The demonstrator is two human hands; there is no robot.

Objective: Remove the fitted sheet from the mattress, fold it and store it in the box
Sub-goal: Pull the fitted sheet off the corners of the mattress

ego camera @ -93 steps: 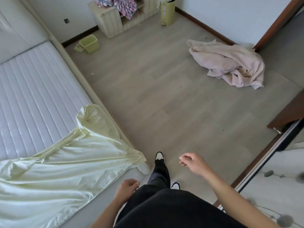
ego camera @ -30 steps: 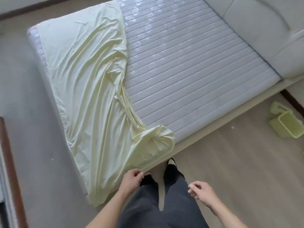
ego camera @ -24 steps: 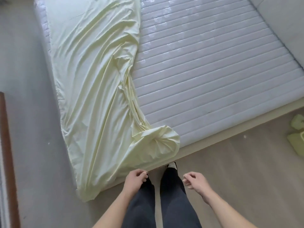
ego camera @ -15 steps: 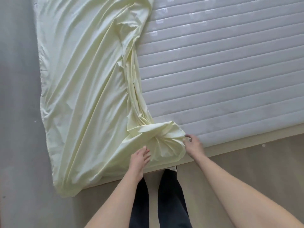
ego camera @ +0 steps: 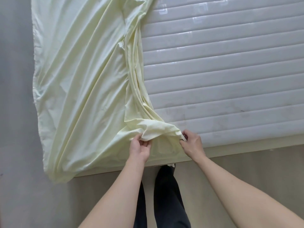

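- The mattress (ego camera: 222, 76) lay mostly bare, its quilted white ribs uncovered across the right of the frame, where the sheet had already come away.
- The sheet (ego camera: 79, 76), pale yellow, still draped the left part of the mattress, its far side hanging over the left edge toward the grey floor (ego camera: 14, 112). Its freed edge ran down in a rope of folds to a bunched corner at the near edge of the bed.
- The bed frame (ego camera: 246, 150), a cream strip below the mattress, ran just in front of the person's dark trouser legs (ego camera: 164, 195).
- The left hand (ego camera: 139, 148), which half a second before had only reached toward the bunched corner, now pinched a fold of it, fingers (ego camera: 146, 143) curled into the cloth.
- The right hand (ego camera: 191, 143), which had been just touching the corner's right tip, had closed on it too, thumb and fingers pinching the hem.
- With both hands gripping the same corner, the approach appeared over and the pull about to start; the remaining sheet looked ready to be drawn off toward the person.
- Folding had not begun, and the box was not in view.
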